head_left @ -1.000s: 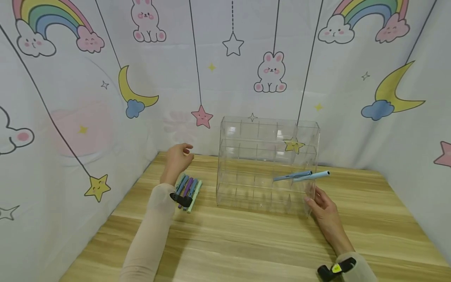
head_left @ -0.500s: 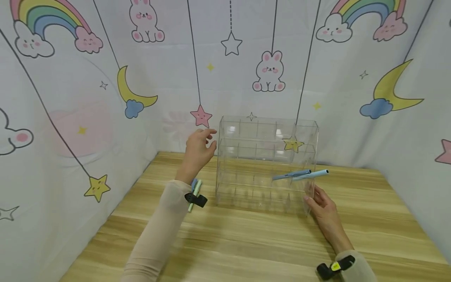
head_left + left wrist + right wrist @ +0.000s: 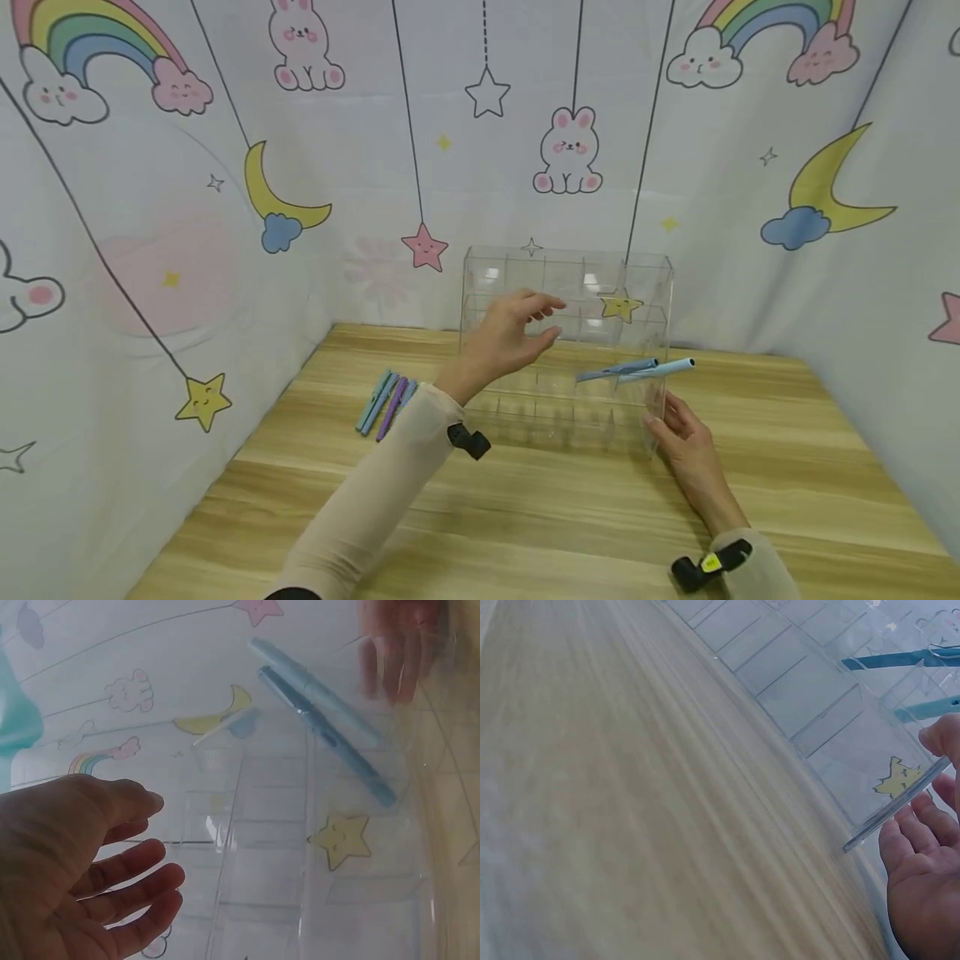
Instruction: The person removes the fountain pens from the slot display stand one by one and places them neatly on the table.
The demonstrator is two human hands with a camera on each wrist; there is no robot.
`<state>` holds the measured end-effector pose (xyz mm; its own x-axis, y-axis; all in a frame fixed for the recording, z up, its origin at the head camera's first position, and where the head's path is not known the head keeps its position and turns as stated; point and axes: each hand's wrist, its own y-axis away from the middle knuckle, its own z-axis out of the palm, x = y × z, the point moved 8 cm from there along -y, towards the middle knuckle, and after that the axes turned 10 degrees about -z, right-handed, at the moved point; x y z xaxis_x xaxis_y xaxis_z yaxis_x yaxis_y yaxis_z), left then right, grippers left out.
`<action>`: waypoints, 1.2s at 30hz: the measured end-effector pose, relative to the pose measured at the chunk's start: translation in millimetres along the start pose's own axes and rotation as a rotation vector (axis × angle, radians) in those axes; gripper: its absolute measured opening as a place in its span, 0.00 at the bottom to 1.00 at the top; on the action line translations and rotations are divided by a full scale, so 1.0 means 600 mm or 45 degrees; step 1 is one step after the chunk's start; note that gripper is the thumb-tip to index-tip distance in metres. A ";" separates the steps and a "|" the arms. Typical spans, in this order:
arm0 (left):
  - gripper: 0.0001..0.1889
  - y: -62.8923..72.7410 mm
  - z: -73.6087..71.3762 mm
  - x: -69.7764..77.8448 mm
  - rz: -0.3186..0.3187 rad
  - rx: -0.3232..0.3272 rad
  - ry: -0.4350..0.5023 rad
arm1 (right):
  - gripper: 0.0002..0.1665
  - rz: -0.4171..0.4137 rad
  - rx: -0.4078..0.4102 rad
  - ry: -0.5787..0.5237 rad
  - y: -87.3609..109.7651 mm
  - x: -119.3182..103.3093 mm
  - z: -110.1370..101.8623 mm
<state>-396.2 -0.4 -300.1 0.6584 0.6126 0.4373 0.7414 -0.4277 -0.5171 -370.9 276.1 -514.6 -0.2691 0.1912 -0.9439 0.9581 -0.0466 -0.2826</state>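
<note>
A clear acrylic rack (image 3: 600, 405) with stepped rows of small compartments stands upright on the table. Two pens lean in its right part, a darker blue pen (image 3: 618, 370) and a light blue pen (image 3: 663, 371). My left hand (image 3: 506, 337) hovers in front of the rack's upper rows, thumb and fingers apart; in the left wrist view nothing lies between them. Low on the right, my right hand (image 3: 692, 454) pinches the rack's side panel (image 3: 900, 804) between thumb and fingers. The left hand and forearm cover part of the rack.
Left of the rack several pens lie side by side on the wooden table (image 3: 525, 508), among them a teal pen (image 3: 372, 400) and a purple pen (image 3: 392, 408). My left sleeve hides part of this group. A white printed curtain (image 3: 375, 167) hangs behind.
My left hand has moved right, from above the loose pens to in front of the rack. The right hand stays at the side panel, and the two racked pens have not moved.
</note>
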 end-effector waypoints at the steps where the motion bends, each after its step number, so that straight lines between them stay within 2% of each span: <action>1: 0.18 -0.002 0.011 0.008 0.016 -0.025 -0.009 | 0.42 0.001 0.000 -0.002 0.000 0.000 0.000; 5: 0.19 -0.008 0.055 0.032 0.068 -0.109 -0.009 | 0.42 0.009 -0.006 -0.009 -0.001 0.000 -0.001; 11: 0.22 -0.012 0.114 0.056 0.077 -0.203 0.046 | 0.41 -0.029 -0.008 -0.014 -0.002 -0.004 0.001; 18: 0.24 -0.018 0.166 0.085 0.139 -0.296 -0.029 | 0.39 -0.040 0.005 -0.040 -0.001 -0.005 0.000; 27: 0.22 -0.027 0.205 0.098 0.167 -0.370 -0.046 | 0.39 -0.038 0.018 -0.055 -0.001 -0.005 -0.002; 36: 0.21 -0.033 0.212 0.093 0.160 -0.355 -0.012 | 0.39 -0.024 0.020 -0.065 -0.002 -0.004 0.000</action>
<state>-390.9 127.1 -359.1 0.7468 0.5490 0.3755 0.6623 -0.6654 -0.3443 -371.6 275.8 -512.0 -0.2920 0.1415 -0.9459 0.9514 -0.0587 -0.3024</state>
